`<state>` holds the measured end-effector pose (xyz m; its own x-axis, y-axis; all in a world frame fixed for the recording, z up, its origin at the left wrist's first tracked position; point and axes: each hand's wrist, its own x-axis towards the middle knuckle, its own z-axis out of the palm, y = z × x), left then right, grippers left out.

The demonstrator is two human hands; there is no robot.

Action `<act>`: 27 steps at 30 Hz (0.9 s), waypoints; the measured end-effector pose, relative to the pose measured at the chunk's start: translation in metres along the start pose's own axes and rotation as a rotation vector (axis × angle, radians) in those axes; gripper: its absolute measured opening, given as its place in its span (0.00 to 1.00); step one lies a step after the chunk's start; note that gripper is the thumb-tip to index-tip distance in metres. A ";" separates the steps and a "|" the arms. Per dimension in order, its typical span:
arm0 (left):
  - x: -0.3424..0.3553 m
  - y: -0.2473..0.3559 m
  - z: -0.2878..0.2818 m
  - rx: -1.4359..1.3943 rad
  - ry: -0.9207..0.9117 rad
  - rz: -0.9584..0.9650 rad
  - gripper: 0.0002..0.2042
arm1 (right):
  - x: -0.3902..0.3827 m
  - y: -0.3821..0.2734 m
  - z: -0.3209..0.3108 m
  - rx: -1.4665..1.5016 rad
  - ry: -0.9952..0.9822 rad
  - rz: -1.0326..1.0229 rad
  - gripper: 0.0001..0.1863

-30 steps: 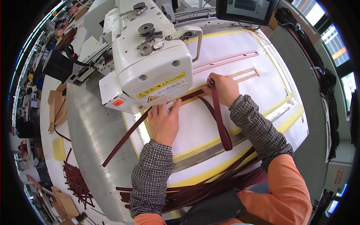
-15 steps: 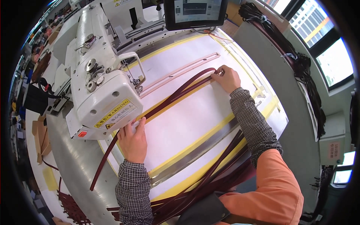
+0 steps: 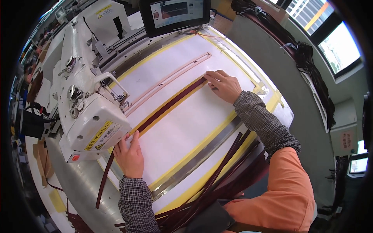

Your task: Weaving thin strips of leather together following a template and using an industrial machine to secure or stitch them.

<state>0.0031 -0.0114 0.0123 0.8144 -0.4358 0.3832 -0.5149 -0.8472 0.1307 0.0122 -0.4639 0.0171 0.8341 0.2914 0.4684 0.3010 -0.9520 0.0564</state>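
A long dark red strap (image 3: 169,105) lies flat along a yellow band (image 3: 185,94) on the white work plate. My right hand (image 3: 225,86) has its fingers closed together at the strap's far right end. Beside the head of a white sewing machine (image 3: 99,126), my left hand (image 3: 130,157) holds the strap near its other end with fingertips and thumb. Past that hand, the strap's loose tail (image 3: 103,186) hangs over the metal table. The fingertips partly hide the strap at both ends.
Behind the strap is a pink slotted outline (image 3: 171,81) on the white plate (image 3: 182,136). A screen (image 3: 176,14) stands at the back. More dark red straps (image 3: 221,171) lie across the near edge by my body. Bundled dark straps (image 3: 311,64) rest on the right ledge.
The strap was looped and doubled near my right hand; now it lies straight and flat on the yellow band. The whole view has shifted, with the machine appearing further left.
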 end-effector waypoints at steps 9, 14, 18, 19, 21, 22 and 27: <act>0.000 0.000 0.001 -0.010 0.005 0.007 0.17 | -0.005 -0.001 0.004 -0.067 -0.084 0.023 0.22; 0.000 0.003 0.000 0.000 -0.004 0.004 0.17 | -0.003 -0.008 -0.002 -0.110 -0.154 0.076 0.22; -0.001 -0.001 -0.003 -0.004 -0.004 -0.012 0.17 | 0.008 -0.026 0.001 -0.116 -0.225 0.165 0.22; -0.003 -0.002 -0.001 0.008 -0.002 -0.017 0.17 | 0.009 -0.033 0.006 -0.164 -0.253 0.181 0.22; -0.002 -0.001 0.002 0.011 0.005 -0.019 0.17 | 0.012 -0.055 0.009 -0.133 -0.232 0.154 0.23; 0.000 0.000 0.003 0.008 0.010 -0.013 0.17 | 0.014 -0.069 0.012 -0.106 -0.217 0.138 0.24; -0.001 0.001 -0.002 -0.017 -0.011 -0.035 0.19 | 0.039 -0.169 0.017 0.027 -0.154 0.050 0.22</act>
<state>0.0011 -0.0116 0.0136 0.8349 -0.4091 0.3681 -0.4901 -0.8570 0.1592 0.0014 -0.2904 0.0106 0.9087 0.2568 0.3290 0.2680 -0.9633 0.0117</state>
